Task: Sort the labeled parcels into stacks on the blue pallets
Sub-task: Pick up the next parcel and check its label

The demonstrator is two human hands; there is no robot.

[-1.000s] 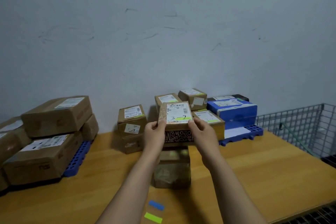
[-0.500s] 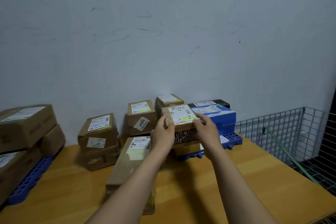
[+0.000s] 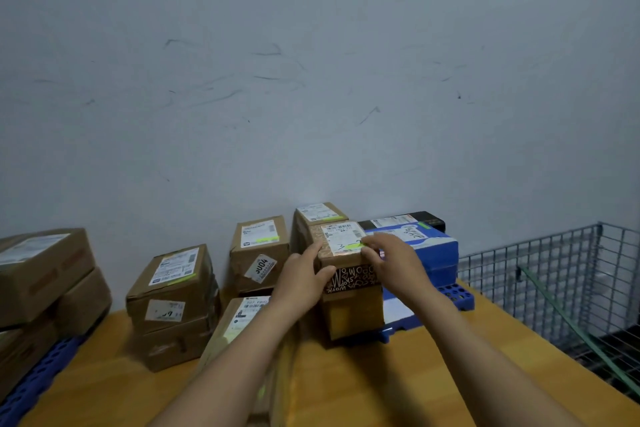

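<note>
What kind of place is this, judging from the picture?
Probably a parcel sorting area: labelled parcels stacked on a blue pallet, and a wire cage beside the table.

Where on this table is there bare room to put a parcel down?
Bare tabletop lies between the right blue pallet and the wire cage, also front left beside the left pallet. Along the wall, parcels crowd.

The worktop point(image 3: 450, 374) is smooth wood with an orange-brown, faintly sheened finish. Towards its far edge, the top parcel point(image 3: 341, 246) is matt brown cardboard bearing a white paper label. The blue box point(image 3: 436, 255) beside it looks like smooth, slightly glossy card. The pallet point(image 3: 457, 298) is moulded blue plastic, the cage point(image 3: 554, 270) thin metal wire, the wall point(image 3: 311, 80) matt, scuffed paint.
</note>
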